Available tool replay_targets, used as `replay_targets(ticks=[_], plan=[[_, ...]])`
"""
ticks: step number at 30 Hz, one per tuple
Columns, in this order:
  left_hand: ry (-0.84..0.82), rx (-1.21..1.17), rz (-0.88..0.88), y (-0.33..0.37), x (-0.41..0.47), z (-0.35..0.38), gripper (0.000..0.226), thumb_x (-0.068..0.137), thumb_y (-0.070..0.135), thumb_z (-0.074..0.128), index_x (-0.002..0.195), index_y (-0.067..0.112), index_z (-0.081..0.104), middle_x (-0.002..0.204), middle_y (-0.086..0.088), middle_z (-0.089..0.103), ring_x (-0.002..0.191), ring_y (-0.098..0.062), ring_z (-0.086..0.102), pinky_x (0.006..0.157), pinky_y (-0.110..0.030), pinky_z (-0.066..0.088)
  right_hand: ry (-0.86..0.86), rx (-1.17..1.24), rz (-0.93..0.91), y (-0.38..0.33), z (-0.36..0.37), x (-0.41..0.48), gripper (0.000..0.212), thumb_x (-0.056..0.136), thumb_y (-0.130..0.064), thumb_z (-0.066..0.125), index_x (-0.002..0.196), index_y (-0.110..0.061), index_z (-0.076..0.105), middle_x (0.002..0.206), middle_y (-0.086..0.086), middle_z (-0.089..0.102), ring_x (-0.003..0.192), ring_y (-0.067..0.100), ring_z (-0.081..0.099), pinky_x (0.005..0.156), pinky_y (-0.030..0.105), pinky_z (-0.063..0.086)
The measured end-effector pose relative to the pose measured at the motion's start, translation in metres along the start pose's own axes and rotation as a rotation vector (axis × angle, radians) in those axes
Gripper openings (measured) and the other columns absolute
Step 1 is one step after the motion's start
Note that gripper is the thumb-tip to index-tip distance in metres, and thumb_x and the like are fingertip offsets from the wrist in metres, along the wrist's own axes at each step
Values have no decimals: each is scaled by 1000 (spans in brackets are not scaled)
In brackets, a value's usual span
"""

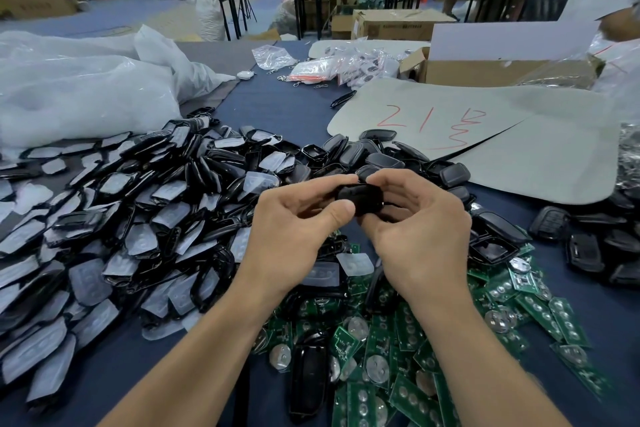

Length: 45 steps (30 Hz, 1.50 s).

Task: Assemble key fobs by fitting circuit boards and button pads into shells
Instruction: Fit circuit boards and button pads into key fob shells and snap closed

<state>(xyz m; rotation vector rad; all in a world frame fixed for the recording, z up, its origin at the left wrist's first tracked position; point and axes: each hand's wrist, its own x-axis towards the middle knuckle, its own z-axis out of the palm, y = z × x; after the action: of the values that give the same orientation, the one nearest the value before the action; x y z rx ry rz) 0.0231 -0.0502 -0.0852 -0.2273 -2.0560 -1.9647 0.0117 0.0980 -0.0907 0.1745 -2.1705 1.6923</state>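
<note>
Both hands hold one small black plastic key fob shell (pixel 360 198) above the blue table (pixel 284 104). The left hand (pixel 298 218) and right hand (pixel 412 218) curl around its ends. It lies sideways, long way left to right.

Subject: 1 person, 2 limbs in view. The left forearm (pixel 194 350) and right forearm (pixel 485 357), lower half of frame, are bare to the frame edge. The left hand (pixel 294 218) and right hand (pixel 415 222), centre frame, are bare. The left thumbnail (pixel 343 210) is short and plain.
</note>
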Motion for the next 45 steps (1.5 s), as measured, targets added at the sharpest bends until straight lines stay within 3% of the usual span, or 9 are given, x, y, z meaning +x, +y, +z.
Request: replay_targets(ticks=[10, 17, 21, 26, 31, 33, 36, 42, 45], plan=[[9, -26, -25, -4, 2, 0, 35, 92, -11, 66, 102, 20, 81, 101, -5, 81, 99, -28, 74, 91, -36, 58, -45, 116, -18, 1, -5, 6, 26, 73, -1, 82, 79, -25, 73, 75, -10, 75, 69, 4, 71, 64, 13, 53], [29, -22, -5, -2, 2, -1, 32, 86, -10, 74, 90, 20, 81, 96, 1, 82, 95, -16, 77, 83, -25, 60, -103, 180, -4, 2, -1, 3, 21, 71, -5, 84, 75, -23, 73, 70, -3, 74, 65, 16, 71, 59, 24, 56], [25, 45, 3, -4, 1, -2, 28, 86, -5, 77, 89, 22, 82, 89, 1, 81, 84, -14, 76, 76, -22, 58, -102, 210, 21, 2, 0, 2, 15, 65, -16, 83, 73, -23, 72, 68, 0, 73, 62, 19, 69, 58, 28, 56], [55, 79, -5, -7, -2, -1, 15, 82, 15, 75, 86, 29, 82, 84, 0, 79, 83, -26, 74, 76, -27, 60, -101, 225, 42, 3, 2, 0, 15, 62, -15, 84, 71, -20, 73, 67, 4, 72, 66, 32, 69, 63, 50, 58], [50, 129, -31, -9, -2, 0, 14, 78, 21, 73, 83, 32, 81, 81, -2, 79, 83, -32, 73, 78, -40, 60, -109, 245, 77, 5, 4, -2, 14, 61, -13, 83, 69, -19, 73, 67, 6, 72, 60, 28, 66, 60, 51, 57], [67, 125, -31, -9, -2, -1, 15, 77, 20, 73, 80, 32, 81, 79, 0, 79, 77, -25, 72, 75, -34, 59, -112, 247, 93, 5, 5, -3, 14, 61, -13, 83, 69, -19, 73, 67, 5, 73, 61, 28, 67, 62, 52, 58], [76, 77, -28, -8, -2, -1, 17, 83, 11, 78, 82, 28, 82, 79, -1, 79, 75, -12, 70, 72, -22, 58, -103, 225, 80, 3, 5, -3, 14, 64, -14, 84, 71, -21, 74, 68, 2, 74, 66, 29, 71, 64, 49, 62], [47, 12, -35, -3, 1, -1, 33, 84, -4, 80, 97, 26, 83, 92, 2, 82, 89, -12, 77, 78, -23, 59, -78, 205, 37, 4, 0, 2, 20, 73, -9, 87, 77, -23, 74, 71, -5, 76, 66, 10, 73, 60, 18, 55], [47, 1, -40, -2, 1, -2, 43, 81, -11, 79, 102, 26, 82, 98, 3, 82, 96, -14, 77, 79, -21, 59, -78, 283, 94, 4, -3, 5, 27, 74, 2, 84, 76, -23, 75, 71, -2, 76, 66, 7, 70, 63, 18, 54]])
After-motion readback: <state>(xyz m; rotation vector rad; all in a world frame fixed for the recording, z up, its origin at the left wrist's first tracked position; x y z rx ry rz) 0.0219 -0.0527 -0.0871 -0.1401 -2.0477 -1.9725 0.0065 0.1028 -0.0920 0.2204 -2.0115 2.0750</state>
